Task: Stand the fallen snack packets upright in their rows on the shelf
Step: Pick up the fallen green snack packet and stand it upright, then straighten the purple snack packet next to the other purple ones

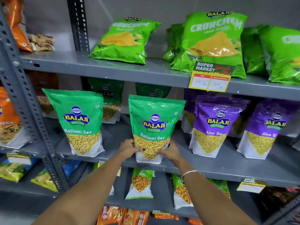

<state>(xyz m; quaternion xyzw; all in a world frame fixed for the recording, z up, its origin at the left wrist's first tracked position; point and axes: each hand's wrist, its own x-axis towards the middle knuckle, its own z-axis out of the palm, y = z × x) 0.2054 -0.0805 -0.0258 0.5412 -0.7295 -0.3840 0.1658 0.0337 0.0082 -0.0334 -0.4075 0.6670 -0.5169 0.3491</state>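
Observation:
A green Ratlami Sev packet (155,120) stands upright at the front of the middle shelf (211,169). My left hand (129,148) grips its lower left side and my right hand (170,151) grips its lower right side. A second green Ratlami Sev packet (79,120) stands upright to its left. More green packets (107,101) stand behind in the same rows, partly hidden. Two purple Aloo Sev packets (214,125) (266,129) stand upright to the right.
On the upper shelf, light green Crunchem bags (125,39) (214,41) lean back, with a yellow price tag (211,78) on the shelf edge. A slotted grey upright post (27,101) borders the left. Orange packets (8,117) sit beyond it. Smaller packets (141,182) fill the shelf below.

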